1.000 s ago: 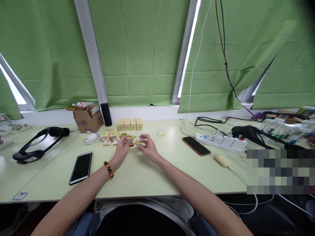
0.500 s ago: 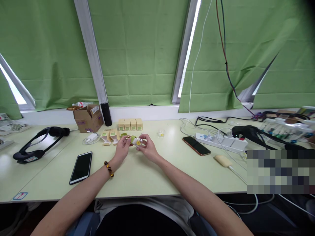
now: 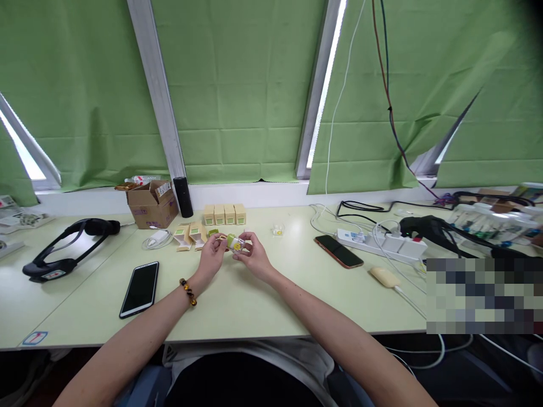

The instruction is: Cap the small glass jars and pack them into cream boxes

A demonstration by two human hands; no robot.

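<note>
Between my hands, above the middle of the table, is a small clear plastic container [image 3: 238,245] with a green-and-white part and a yellow spot. My left hand [image 3: 211,254] pinches its left end, where a thin light loop shows by the fingers. The fingers of my right hand [image 3: 253,255] close on the clear right end. Just behind my left fingers lies a small green piece [image 3: 212,232], partly hidden. Two opened small cardboard boxes [image 3: 190,234] rest left of it. A similar clear piece with yellow inside [image 3: 278,229] lies to the right.
Several small closed boxes [image 3: 224,215] stand in a row behind. To the left are a white-edged phone [image 3: 139,289], a coiled white cable [image 3: 156,238], a headset [image 3: 70,251] and a carton [image 3: 151,204]. To the right lie another phone [image 3: 338,251], a power strip [image 3: 382,246] and a beige mouse [image 3: 384,277].
The green-and-white part has shifted slightly right, further toward the clear end in my right hand. My left hand has moved a little right with it.
</note>
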